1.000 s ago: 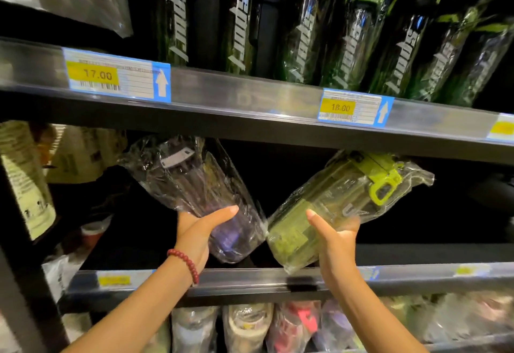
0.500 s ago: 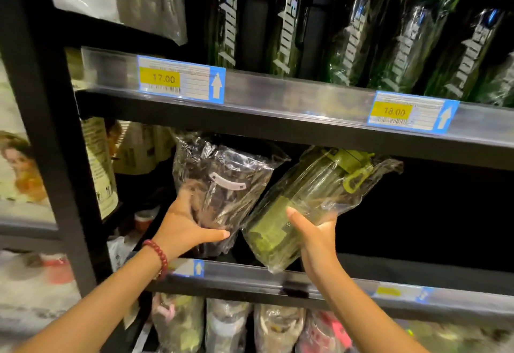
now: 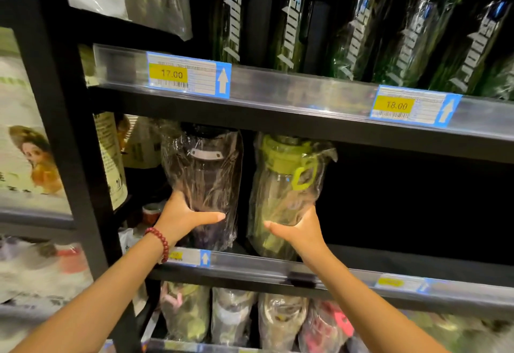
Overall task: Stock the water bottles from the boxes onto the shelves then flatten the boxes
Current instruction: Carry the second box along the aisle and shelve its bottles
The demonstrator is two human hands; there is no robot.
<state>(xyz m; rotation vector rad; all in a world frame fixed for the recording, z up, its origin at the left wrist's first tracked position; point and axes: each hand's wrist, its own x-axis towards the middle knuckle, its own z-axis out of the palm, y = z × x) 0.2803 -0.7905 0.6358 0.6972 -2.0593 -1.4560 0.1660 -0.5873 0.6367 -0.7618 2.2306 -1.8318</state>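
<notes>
Now both bottles stand upright on the middle shelf [image 3: 250, 265]; a second ago I had them tilted, tops leaning apart, bases nearly meeting over the shelf lip. They sit side by side at the left end, close but with a dark gap between, tops just under the shelf above. I judge this pair is as good as placed, with only the letting go left; the dark stretch of shelf to their right looks free for more.

My left hand [image 3: 185, 217] grips the dark bottle [image 3: 204, 183] low down, thumb laid across the front of its plastic wrap, fingers curled behind out of sight. My right hand [image 3: 299, 228] holds the green bottle [image 3: 286, 185] the same way from the other side, thumb pointing inward along its base. Neither hand has released. I see no boxes from here.
</notes>
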